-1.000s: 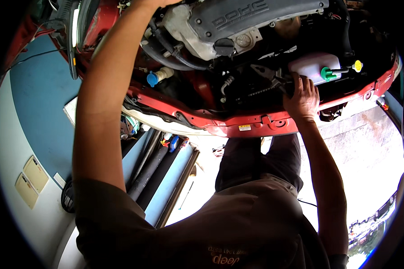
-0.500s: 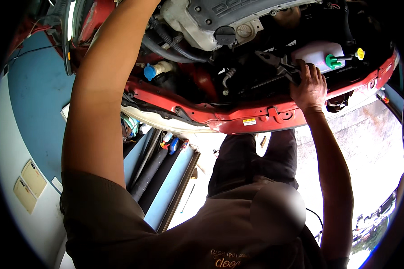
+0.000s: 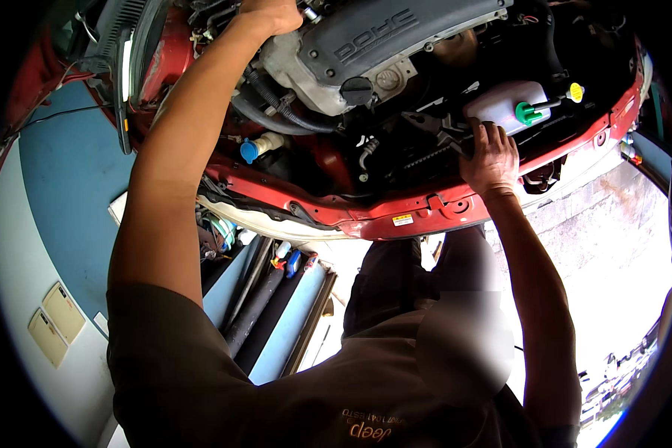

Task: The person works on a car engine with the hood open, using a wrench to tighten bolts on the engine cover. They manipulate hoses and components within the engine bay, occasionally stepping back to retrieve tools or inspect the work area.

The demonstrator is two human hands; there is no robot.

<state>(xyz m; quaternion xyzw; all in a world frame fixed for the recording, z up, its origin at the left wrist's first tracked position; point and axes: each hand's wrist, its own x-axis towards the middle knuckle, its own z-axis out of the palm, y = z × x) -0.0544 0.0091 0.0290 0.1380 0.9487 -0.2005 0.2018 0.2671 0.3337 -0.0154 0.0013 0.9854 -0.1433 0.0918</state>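
Note:
My left arm reaches over the engine bay, and my left hand (image 3: 275, 15) is at the upper edge of the picture beside the dark engine cover (image 3: 384, 33). That hand looks closed; a small shiny metal piece (image 3: 311, 14) shows at its right side, but what the fingers hold is cut off from sight. My right hand (image 3: 493, 158) leans at the red front crossmember (image 3: 444, 213), fingers stretched forward and thumb apart. Its fingertips are next to a whitish reservoir (image 3: 496, 104) with a green cap (image 3: 529, 113).
A blue-capped filler neck (image 3: 251, 151) and black hoses (image 3: 276, 112) lie left of the engine. A yellow dipstick handle (image 3: 575, 92) sticks up at the right. Tubes and bottles fill a blue rack (image 3: 276, 299) below the bumper, near a blue and white wall (image 3: 67, 179).
The view has shifted, so the engine bay sits lower and slightly left. My left hand has come into the picture at the top. My right hand keeps its place by the reservoir.

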